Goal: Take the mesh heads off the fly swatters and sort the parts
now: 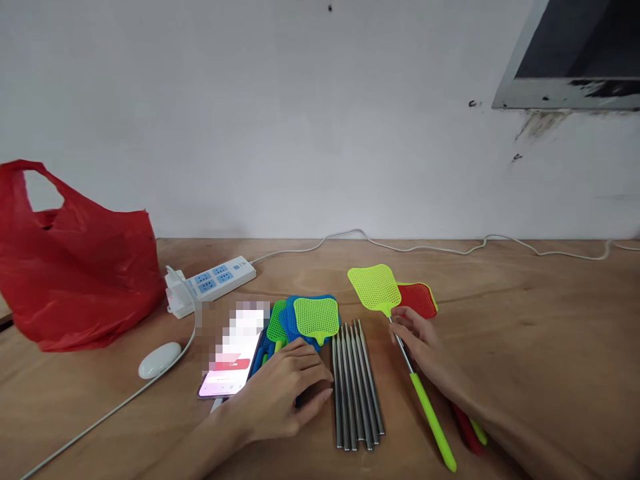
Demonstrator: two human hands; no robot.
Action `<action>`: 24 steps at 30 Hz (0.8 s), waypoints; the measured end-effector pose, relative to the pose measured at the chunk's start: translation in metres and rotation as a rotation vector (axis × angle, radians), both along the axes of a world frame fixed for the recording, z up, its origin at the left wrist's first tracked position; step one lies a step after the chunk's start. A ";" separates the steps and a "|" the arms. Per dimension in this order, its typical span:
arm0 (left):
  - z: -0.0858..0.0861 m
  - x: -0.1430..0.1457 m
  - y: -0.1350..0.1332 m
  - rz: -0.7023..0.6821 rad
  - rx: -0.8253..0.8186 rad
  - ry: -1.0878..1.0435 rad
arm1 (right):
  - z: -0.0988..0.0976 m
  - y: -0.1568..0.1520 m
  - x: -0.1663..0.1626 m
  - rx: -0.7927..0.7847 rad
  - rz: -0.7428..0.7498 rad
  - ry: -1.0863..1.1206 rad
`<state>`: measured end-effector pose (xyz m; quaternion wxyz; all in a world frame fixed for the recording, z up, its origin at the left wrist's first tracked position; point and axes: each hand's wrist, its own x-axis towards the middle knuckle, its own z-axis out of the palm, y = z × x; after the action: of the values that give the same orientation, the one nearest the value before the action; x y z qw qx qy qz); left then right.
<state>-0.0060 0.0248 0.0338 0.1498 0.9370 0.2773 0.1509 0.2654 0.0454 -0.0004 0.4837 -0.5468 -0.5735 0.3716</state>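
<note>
My right hand grips a yellow-green fly swatter by its metal shaft, just below the mesh head. The swatter's long green handle slants down toward the near edge. Beneath that hand and forearm lies a red fly swatter, partly hidden. My left hand is held over a pile of blue and green fly swatters, fingers bent and thumb apart, with nothing visible in its grasp. On top of that pile sits a yellow-green swatter head. Several metal rods lie side by side between my hands, close to the left fingertips.
A lit phone leans left of the pile. Behind it are a white power strip and a white mouse-shaped device beside a cable. A red plastic bag stands at far left. The wall borders the wooden table.
</note>
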 end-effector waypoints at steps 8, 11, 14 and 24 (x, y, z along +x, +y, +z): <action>0.005 0.001 -0.003 -0.005 -0.056 0.012 | -0.012 0.002 0.001 0.032 0.079 -0.123; 0.006 0.002 -0.004 -0.001 -0.070 0.008 | -0.013 0.003 0.001 0.052 0.089 -0.176; 0.005 0.002 -0.005 -0.008 -0.078 0.005 | -0.013 0.004 0.002 0.078 0.078 -0.224; 0.002 0.004 -0.006 0.012 -0.116 0.075 | -0.016 0.004 0.007 0.122 -0.033 -0.435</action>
<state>-0.0018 0.0191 0.0359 0.1923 0.9301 0.2965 0.1004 0.2723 0.0499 -0.0166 0.3870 -0.5932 -0.6765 0.2016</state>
